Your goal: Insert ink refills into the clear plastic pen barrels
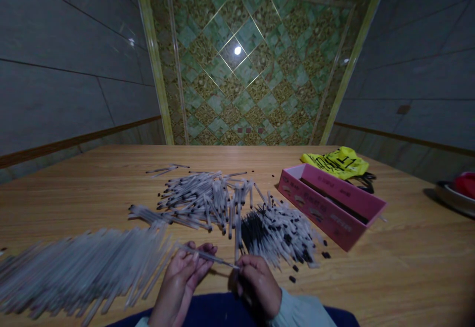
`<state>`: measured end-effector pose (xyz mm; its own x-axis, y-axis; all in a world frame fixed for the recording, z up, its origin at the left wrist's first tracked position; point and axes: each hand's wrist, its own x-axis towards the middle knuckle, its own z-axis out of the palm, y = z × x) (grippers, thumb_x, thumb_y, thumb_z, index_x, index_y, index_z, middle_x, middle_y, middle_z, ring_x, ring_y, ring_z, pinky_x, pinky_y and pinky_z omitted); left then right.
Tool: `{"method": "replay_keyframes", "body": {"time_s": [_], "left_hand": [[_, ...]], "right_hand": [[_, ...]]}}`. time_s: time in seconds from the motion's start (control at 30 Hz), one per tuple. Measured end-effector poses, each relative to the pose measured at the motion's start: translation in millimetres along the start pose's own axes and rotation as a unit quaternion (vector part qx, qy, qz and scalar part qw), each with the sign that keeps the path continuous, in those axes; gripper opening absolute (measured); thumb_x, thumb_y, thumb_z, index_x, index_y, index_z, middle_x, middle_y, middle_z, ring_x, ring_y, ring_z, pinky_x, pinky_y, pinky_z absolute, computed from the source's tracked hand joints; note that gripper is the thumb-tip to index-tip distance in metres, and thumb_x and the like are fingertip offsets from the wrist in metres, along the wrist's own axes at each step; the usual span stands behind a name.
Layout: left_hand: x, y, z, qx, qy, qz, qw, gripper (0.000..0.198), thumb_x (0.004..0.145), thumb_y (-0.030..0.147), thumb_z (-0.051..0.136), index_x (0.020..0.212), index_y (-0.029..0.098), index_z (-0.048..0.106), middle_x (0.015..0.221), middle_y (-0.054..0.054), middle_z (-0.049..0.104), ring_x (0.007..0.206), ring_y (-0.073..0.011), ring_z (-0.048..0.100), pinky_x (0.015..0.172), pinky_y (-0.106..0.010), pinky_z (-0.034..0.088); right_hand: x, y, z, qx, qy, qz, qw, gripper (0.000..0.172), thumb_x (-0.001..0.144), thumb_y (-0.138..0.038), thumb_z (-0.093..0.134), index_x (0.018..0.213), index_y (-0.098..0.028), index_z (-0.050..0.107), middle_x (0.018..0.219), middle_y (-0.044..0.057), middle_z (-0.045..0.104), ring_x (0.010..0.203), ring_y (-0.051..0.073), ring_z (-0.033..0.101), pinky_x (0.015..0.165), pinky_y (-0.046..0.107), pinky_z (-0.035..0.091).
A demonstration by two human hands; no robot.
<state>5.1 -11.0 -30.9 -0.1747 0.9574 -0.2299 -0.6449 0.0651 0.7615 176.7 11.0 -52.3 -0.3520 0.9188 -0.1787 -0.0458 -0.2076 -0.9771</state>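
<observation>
My left hand (pixel 187 270) is closed around a clear pen barrel (pixel 206 255), held slanted above the table's near edge. A thin pen refill (pixel 230 264) sticks out of the barrel's right end, and my right hand (pixel 261 280) pinches its far tip. Just left of my left hand lies a wide row of clear tubes (pixel 81 267). Beyond my hands is a heap of clear pens with dark ends (pixel 200 198). Close to my right hand lies a pile of thin refills (pixel 256 230), dark at one end and whitish at the other.
A pink open box (pixel 326 208) stands at the right, with a yellow bag (pixel 339 161) behind it. Small black plugs (pixel 292 279) lie scattered near the refills. At the far right edge is a bowl (pixel 458 201) with something red. A tiled wall (pixel 256 99) closes off the back.
</observation>
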Motion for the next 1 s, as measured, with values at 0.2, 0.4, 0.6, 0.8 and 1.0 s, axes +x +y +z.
{"method": "replay_keyframes", "body": {"time_s": [0.2,0.4,0.6,0.8,1.0], "left_hand": [[-2,4,-0.4,0.012,0.015,0.033,0.999,0.039,0.063,0.011,0.07,0.093,0.02,0.047,0.089,-0.007,0.07,0.089,-0.0234,0.066,0.075,-0.033,0.054],[9,30,-22.1,0.014,0.126,0.145,0.981,0.034,0.064,0.019,0.07,0.095,0.022,0.058,0.08,0.001,0.068,0.071,-0.0124,0.065,0.063,-0.019,0.052],[17,65,-50.7,0.31,0.235,0.171,0.905,0.041,0.061,0.034,0.069,0.1,0.022,0.062,0.083,-0.005,0.069,0.064,-0.0204,0.063,0.056,-0.028,0.048],[22,65,-65.8,0.727,0.19,0.249,0.611,0.04,0.075,0.038,0.049,0.105,0.013,0.061,0.094,-0.018,0.065,0.08,-0.0326,0.061,0.071,-0.037,0.042],[25,52,-70.6,0.776,0.165,0.234,0.562,0.037,0.079,0.036,0.043,0.099,0.012,0.063,0.091,-0.019,0.063,0.076,-0.0338,0.06,0.066,-0.039,0.04]], "right_hand": [[2,2,-4,-0.017,-0.032,0.012,0.999,0.02,0.06,-0.026,0.043,0.051,-0.014,0.057,0.034,-0.004,0.043,0.029,0.005,0.028,0.034,0.019,0.013],[7,-3,-23,0.036,-0.11,0.051,0.992,0.017,0.056,-0.026,0.053,0.05,-0.012,0.06,0.04,-0.002,0.052,0.031,0.005,0.034,0.034,0.019,0.016],[10,-16,-35,0.086,-0.092,0.013,0.992,0.028,0.061,-0.037,0.065,0.06,-0.01,0.062,0.039,-0.004,0.047,0.027,0.003,0.026,0.034,0.019,0.011],[10,-19,-30,0.109,-0.018,-0.005,0.994,0.037,0.058,-0.045,0.07,0.058,-0.011,0.056,0.042,-0.003,0.05,0.028,0.002,0.029,0.032,0.018,0.013],[10,-11,-26,0.068,-0.03,-0.005,0.997,0.041,0.06,-0.048,0.068,0.062,-0.009,0.059,0.043,-0.002,0.052,0.028,0.002,0.031,0.032,0.018,0.014]]}}
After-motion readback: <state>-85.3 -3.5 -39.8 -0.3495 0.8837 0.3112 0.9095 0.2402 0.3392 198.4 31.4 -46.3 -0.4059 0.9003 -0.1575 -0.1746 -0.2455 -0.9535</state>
